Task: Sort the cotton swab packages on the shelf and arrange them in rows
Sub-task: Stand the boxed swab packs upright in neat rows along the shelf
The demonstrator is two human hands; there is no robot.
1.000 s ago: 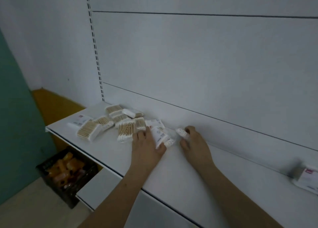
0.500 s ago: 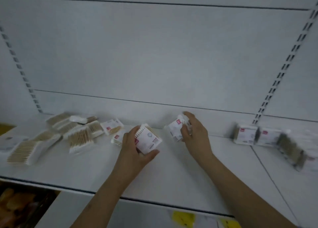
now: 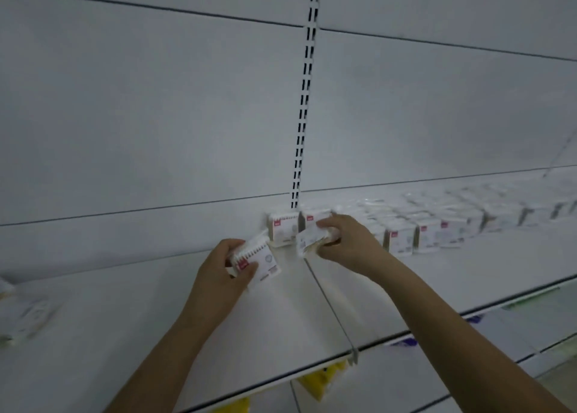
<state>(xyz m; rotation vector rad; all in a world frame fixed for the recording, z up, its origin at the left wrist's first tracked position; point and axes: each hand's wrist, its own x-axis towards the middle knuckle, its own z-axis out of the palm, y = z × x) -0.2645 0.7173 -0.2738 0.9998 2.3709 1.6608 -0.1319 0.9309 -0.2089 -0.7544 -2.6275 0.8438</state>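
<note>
We count two hands: left hand with one swab packet, right hand with one more packet. Two packets stand upright at the back wall by the slotted rail: one left of it, one partly behind the right hand. We see three more front-facing packets in the row to the right; behind them too blurred to count. One blurred pile far left, number unclear. Two shelf boards meet at one seam. Yellow price tags below: two visible.
</note>
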